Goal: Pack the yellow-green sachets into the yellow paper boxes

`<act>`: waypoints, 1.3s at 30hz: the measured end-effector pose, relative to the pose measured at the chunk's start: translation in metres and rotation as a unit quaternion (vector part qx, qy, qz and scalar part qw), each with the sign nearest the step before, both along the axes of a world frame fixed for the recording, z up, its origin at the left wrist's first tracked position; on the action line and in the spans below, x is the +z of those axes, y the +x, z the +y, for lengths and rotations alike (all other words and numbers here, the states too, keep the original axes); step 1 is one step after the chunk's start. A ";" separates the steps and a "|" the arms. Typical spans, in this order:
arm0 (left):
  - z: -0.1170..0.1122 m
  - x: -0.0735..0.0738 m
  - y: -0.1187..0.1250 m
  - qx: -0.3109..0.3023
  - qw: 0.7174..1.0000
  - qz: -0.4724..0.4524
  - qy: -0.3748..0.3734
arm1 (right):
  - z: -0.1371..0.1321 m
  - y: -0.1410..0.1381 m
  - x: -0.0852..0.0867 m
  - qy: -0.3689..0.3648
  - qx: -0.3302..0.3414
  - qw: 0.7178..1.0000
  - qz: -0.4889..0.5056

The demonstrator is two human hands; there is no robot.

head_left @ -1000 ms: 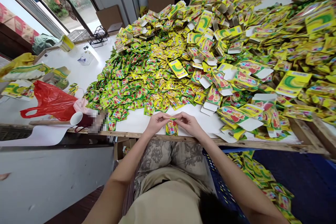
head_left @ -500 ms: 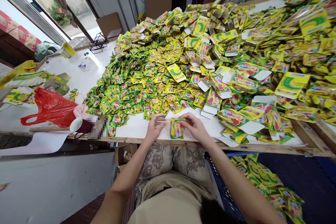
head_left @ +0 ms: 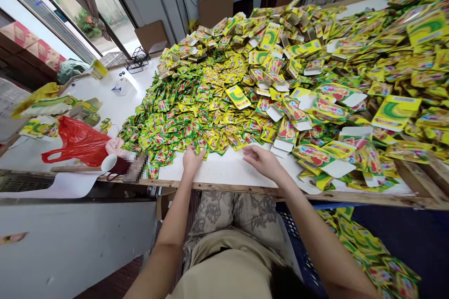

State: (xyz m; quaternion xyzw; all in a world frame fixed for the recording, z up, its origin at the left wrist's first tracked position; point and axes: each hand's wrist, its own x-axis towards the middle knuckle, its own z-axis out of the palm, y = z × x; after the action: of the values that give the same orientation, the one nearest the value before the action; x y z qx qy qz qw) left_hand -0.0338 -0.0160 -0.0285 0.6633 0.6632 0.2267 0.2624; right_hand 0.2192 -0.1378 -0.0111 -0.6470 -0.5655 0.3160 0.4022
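My left hand (head_left: pixel 191 161) reaches to the near edge of a heap of small green and yellow sachets (head_left: pixel 175 112). Its thumb and forefinger are apart, beside the front sachets; the other fingers are partly hidden. Over the white tabletop (head_left: pixel 224 170), my right hand (head_left: pixel 262 161) is half curled, with nothing visible in it and a gap between thumb and fingers. Its fingertips are close to the sachets along the heap's front. Right of that hand lie yellow cartons (head_left: pixel 319 156) with watermelon pictures, several with open white flaps.
A red plastic bag (head_left: pixel 80 142) and a dark mug (head_left: pixel 114 164) with a white inside sit at the left. Behind them is a black wire rack (head_left: pixel 137 60). Larger yellow packs (head_left: pixel 396 112) cover the right side. Below the table's wooden edge, a blue crate (head_left: pixel 291 233) stands beside more packs.
The small packet between my hands is gone from that spot. My left hand has moved left to the sachets, and my right hand has shifted slightly right. The view has turned a little.
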 end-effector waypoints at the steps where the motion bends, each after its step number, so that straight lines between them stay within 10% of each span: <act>1: -0.001 0.000 -0.002 -0.002 1.000 -0.004 0.002 | 0.012 -0.007 -0.005 0.022 -0.027 0.999 -0.009; 10: -0.014 0.005 -0.025 -0.041 0.995 0.091 0.024 | 0.011 0.028 -0.002 0.155 -0.195 0.941 -0.227; 16: -0.018 0.000 -0.004 -0.037 0.990 -0.132 0.037 | 0.007 0.062 -0.009 0.076 -0.282 0.887 -0.358; 22: -0.026 0.003 -0.001 0.006 0.955 -0.296 -0.001 | -0.002 0.069 0.018 0.096 -0.292 0.897 -0.318; 27: -0.024 0.012 -0.010 0.069 0.913 -0.401 -0.041 | -0.011 0.030 0.038 0.178 -0.103 0.977 -0.049; 34: -0.017 0.024 -0.020 0.163 0.838 -0.521 0.011 | 0.023 -0.069 -0.011 0.114 0.198 0.973 0.039; 39: -0.025 0.030 -0.031 0.148 0.845 -0.514 0.022 | 0.029 -0.064 -0.014 0.160 0.088 0.983 -0.020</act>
State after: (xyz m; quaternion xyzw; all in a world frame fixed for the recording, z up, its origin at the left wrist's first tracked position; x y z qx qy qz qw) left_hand -0.0648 -0.0412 0.0013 0.3512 0.5187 0.5857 0.5144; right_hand 0.1547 -0.1089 -0.0250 -0.5278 -0.6719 0.2422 0.4596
